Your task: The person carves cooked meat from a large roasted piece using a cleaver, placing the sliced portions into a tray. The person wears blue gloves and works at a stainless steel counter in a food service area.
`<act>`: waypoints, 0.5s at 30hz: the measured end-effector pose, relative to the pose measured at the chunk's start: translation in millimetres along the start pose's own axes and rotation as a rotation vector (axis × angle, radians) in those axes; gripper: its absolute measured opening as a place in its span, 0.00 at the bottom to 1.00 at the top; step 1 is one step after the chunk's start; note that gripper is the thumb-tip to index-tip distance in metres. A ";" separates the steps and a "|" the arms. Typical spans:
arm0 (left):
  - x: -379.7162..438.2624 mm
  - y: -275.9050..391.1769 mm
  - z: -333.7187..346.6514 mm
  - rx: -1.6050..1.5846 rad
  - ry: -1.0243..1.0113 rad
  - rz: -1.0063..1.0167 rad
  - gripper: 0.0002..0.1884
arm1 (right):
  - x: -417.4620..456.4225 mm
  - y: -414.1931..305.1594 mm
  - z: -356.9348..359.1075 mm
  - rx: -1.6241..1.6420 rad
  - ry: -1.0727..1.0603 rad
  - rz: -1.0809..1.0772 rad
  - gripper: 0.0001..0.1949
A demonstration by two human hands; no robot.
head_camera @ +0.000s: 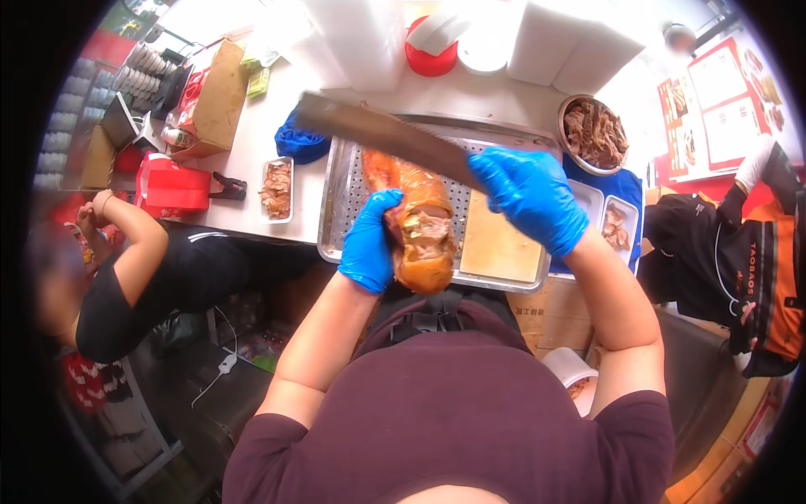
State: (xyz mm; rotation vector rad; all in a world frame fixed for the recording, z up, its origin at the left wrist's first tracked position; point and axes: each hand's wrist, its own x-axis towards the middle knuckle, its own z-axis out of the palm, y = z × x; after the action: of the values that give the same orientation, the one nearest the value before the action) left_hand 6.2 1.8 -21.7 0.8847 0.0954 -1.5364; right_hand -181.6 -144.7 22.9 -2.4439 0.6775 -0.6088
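My left hand (370, 242), in a blue glove, grips the side of a large piece of roasted meat (423, 208) with glossy browned skin. A cut opening in it shows pale flesh. In my right hand (529, 195), also gloved in blue, is a long, broad knife (397, 135) with a seemingly serrated edge. Its blade slants up to the left, over the far end of the meat; I cannot tell whether they touch. Beneath lies a perforated metal tray (335, 208) with a raised rim. A yellowish cutting board (500, 242) rests on the tray's right side, below my right hand.
A white tray of meat pieces (277, 190) and a blue cloth (301, 138) lie left. To the right are a bowl of shredded meat (594, 134) and another small meat tray (618, 227). White container stacks (570, 47) stand behind. People flank me: a bent arm (135, 236), a dark-and-orange jacket (749, 264).
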 end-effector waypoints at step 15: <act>-25.5 2.9 36.3 0.062 -0.121 0.001 0.27 | 8.9 -41.5 -4.9 0.065 -0.015 -0.025 0.18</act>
State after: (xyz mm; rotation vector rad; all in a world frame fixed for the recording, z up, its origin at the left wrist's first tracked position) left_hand -10.6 2.2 19.5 0.8389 -0.0404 -1.5951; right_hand -163.5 -121.0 53.5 -2.3975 0.6125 -0.6120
